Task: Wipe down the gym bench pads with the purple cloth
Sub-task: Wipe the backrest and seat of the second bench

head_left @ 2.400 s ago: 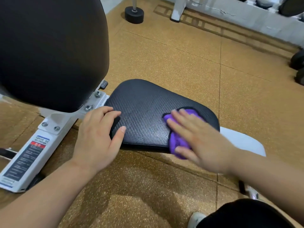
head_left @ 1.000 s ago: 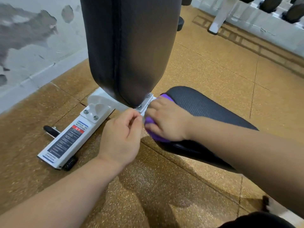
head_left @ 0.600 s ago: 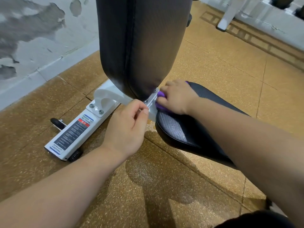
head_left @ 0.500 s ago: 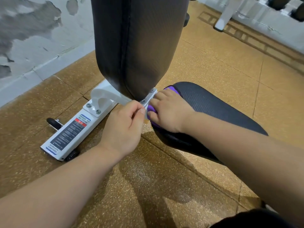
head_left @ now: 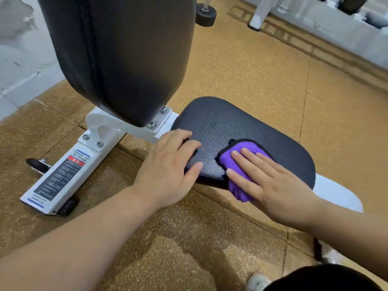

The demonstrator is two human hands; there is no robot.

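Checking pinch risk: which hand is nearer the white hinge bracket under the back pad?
Left. The left hand rests on the seat pad beside the white hinge bracket; the right hand presses the purple cloth farther along.

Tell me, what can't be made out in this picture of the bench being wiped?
Head view, the only one:
Back pad: its top is cut off by the upper edge.
Purple cloth: mostly covered by the right hand, so its full shape is hidden.
Seat pad: its near corner lies under the left hand.
Frame label: print too small to read.
Rack at top right: blurred and cut off by the edge.
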